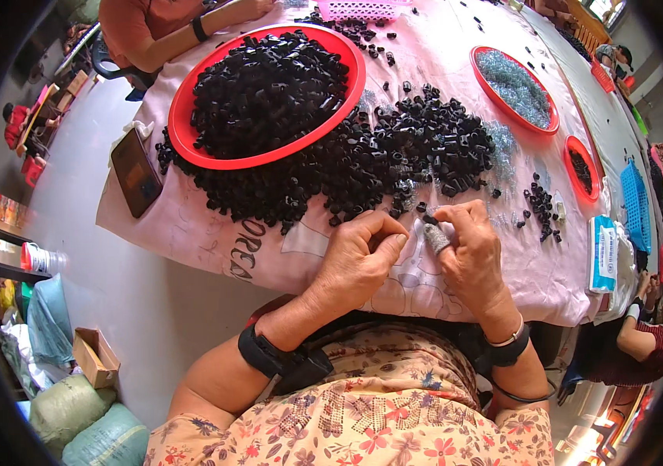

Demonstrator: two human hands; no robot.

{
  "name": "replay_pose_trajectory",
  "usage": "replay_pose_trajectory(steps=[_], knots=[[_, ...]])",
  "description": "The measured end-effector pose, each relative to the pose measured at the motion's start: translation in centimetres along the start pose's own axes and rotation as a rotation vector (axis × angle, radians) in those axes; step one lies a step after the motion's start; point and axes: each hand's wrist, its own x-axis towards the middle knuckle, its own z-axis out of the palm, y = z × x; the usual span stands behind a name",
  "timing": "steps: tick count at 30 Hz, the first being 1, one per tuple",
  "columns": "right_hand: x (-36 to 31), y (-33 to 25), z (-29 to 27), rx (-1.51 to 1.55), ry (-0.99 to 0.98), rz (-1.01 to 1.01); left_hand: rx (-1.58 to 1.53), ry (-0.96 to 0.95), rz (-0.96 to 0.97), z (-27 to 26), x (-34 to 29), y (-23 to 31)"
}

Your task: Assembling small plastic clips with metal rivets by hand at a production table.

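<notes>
My left hand (362, 252) is closed in a pinch, thumb against forefinger, at the near edge of a heap of small black plastic pieces (323, 175). Whatever its fingertips hold is too small or hidden to name. Just beside it, my right hand (471, 256) is also pinched, with a grey wrap (436, 238) round one finger. A small black plastic piece (429, 220) shows at its fingertips. The hands are close together but apart, over the pink cloth (417, 287). A large red basin (178, 116) full of the same black pieces stands on the heap.
Right of the heap are a red tray (555, 116) of tiny clear pieces, a small red tray (595, 182), and a blue-white packet (602, 255). A phone (135, 172) lies at the table's left edge. Beyond the basin sits a co-worker (160, 39) near a pink basket (358, 9).
</notes>
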Motion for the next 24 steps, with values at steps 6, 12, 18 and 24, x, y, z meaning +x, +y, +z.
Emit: replay_pose_trajectory(steps=[6,12,18,24], knots=[[-2.1,-1.4,-1.3,0.266,0.033,-0.007,-0.078,-0.003,-0.007,0.1,-0.3,0.3],[-2.8,-1.6,-1.3,0.29,0.038,-0.171,-0.255,-0.173,-0.194,0.8,-1.0,1.3],[-2.8,-1.3,-1.8,0.289,0.011,-0.148,-0.38,-0.241,-0.242,0.4,-0.6,0.7],[-2.9,-1.5,-1.8,0.423,-0.073,-0.031,-0.408,-0.257,-0.273,0.1,-0.4,0.7]])
